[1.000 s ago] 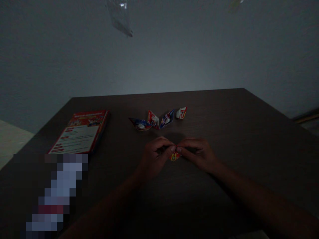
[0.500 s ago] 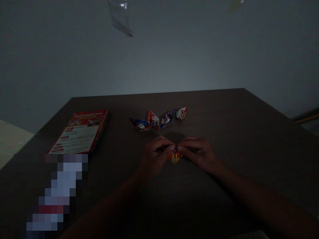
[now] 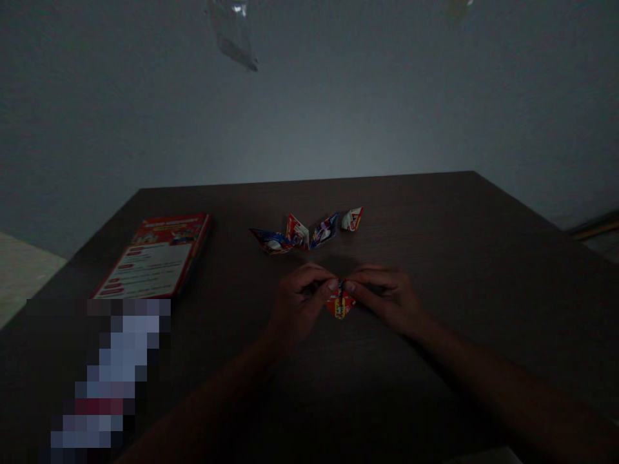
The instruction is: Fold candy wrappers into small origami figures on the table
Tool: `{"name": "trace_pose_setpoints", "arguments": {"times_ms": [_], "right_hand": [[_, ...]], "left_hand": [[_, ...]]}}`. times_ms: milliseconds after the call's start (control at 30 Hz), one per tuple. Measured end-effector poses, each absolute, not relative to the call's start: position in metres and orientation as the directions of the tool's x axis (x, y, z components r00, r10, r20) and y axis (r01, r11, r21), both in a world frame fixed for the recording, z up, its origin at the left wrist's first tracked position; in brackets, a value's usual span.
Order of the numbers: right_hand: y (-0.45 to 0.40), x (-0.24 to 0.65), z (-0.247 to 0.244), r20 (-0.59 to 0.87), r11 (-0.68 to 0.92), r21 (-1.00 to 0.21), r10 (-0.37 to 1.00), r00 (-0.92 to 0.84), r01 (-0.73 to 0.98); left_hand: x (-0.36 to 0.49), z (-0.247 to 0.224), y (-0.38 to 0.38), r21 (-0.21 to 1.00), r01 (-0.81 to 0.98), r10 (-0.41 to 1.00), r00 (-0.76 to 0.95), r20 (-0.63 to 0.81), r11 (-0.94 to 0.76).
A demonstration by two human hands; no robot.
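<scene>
Between my fingertips is a small folded piece of red printed paper [image 3: 340, 308] with a yellow patch and a dark line down its middle. My left hand [image 3: 305, 299] pinches its upper left side, thumb on top. On the upper right side my right hand [image 3: 384, 293] pinches it the same way. The paper's lower point faces me, and its upper part is hidden by my fingers. Just beyond my hands stand several folded paper pieces: a blue one [image 3: 271, 241], a red and white one [image 3: 298, 232], another blue one [image 3: 324, 231] and a white and red one [image 3: 353, 220].
A red and white printed book or stack [image 3: 155, 258] lies at the left of the dark table [image 3: 435, 212]. Below it a pixelated patch [image 3: 116, 374] hides what is there. A pale wall [image 3: 362, 96] rises behind the table, with a clear plastic piece [image 3: 235, 35] on it.
My thumbs have drawn slightly apart, and the dark gap along the middle of the red paper shows a little wider. Everything else stays where it was.
</scene>
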State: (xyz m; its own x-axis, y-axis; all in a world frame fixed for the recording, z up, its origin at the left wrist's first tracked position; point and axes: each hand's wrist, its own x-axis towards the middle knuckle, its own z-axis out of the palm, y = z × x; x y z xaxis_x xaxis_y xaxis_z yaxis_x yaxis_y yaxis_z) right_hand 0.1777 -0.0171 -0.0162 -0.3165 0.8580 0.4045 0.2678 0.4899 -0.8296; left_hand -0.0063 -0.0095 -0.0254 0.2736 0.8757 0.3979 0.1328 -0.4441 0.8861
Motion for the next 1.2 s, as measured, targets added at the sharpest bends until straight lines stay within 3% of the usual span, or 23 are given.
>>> {"name": "trace_pose_setpoints", "arguments": {"times_ms": [1000, 1200], "right_hand": [[-0.0171, 0.1809, -0.0176, 0.442, 0.470, -0.837, 0.882, -0.160, 0.281], [-0.0162, 0.1822, -0.0183, 0.420, 0.431, -0.853, 0.902, -0.103, 0.294]], "left_hand": [[-0.0089, -0.0262, -0.0089, 0.890, 0.188, 0.906, 0.173, 0.387, -0.416], [-0.0080, -0.0255, -0.0085, 0.924, 0.168, 0.937, 0.125, 0.325, -0.343]]}}
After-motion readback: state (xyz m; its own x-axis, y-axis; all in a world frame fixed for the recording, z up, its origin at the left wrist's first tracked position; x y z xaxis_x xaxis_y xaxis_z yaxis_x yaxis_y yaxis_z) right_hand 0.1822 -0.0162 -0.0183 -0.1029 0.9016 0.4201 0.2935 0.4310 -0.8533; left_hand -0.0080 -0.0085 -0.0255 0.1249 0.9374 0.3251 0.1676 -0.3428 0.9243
